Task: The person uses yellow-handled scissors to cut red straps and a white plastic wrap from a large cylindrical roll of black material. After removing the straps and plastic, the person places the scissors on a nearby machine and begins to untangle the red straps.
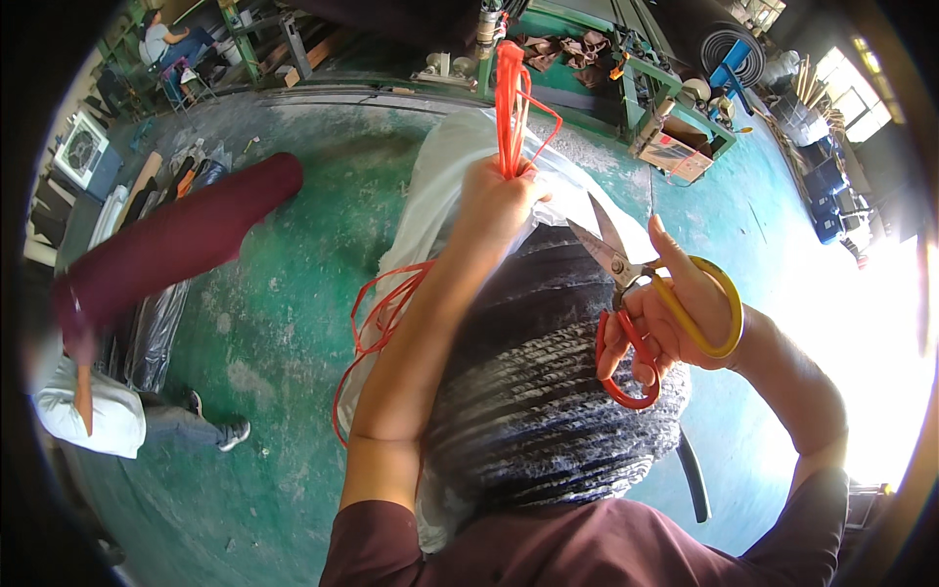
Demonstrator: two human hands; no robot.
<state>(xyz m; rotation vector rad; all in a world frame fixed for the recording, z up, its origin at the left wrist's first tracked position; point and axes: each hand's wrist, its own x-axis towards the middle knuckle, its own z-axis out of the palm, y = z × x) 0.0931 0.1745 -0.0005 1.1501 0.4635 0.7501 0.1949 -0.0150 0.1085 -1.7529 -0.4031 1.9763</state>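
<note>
My left hand [499,201] is stretched forward, closed around a bunch of red plastic twine [509,108] that stands up out of the fist. White sheeting [440,161] lies around and beneath that hand; whether the fingers also grip it I cannot tell. In my right hand [690,303] are scissors [618,266] with one yellow and one red handle, blades apart and pointing toward the left hand, not touching the twine. Below both hands bulges a large black ridged bundle [558,391] with whitish dusty streaks, partly wrapped in the sheeting. Loose red twine loops [377,318] hang at its left.
At left a person in a white shirt [93,406] carries a maroon roll [186,235] over more rolls on the green floor [274,391]. A green metal frame [631,73] with a cardboard box [675,152] stands ahead. Another person [171,44] sits far left.
</note>
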